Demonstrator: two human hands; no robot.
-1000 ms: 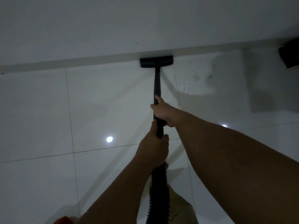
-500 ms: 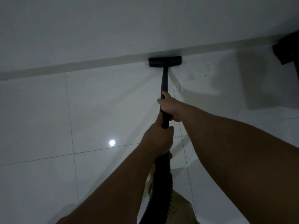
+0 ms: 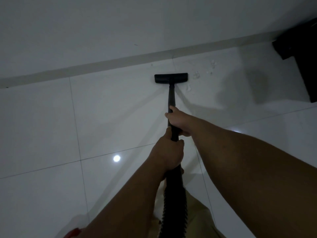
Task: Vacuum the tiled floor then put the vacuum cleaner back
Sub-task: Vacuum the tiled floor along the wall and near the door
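In the head view, the floor head [image 3: 171, 78] has come back off the skirting [image 3: 120, 61] it was touching half a second ago and now sits on the tiled floor [image 3: 51, 126] a little short of the wall, which reads as the return half of a stroke, so vacuuming is likely mid-way and putting the machine back is not yet due. The right hand [image 3: 178, 120] wraps the black wand [image 3: 172, 98] further down, and the left hand [image 3: 167, 154] grips it just behind, above the ribbed hose [image 3: 174, 203]. Pale crumbs [image 3: 203, 73] lie just to the right of the floor head, uncollected. A dark piece of furniture [image 3: 298, 48] stands at the far right against the wall and would limit a sweep that way. A ceiling light's glare [image 3: 116, 158] shines on the tiles.
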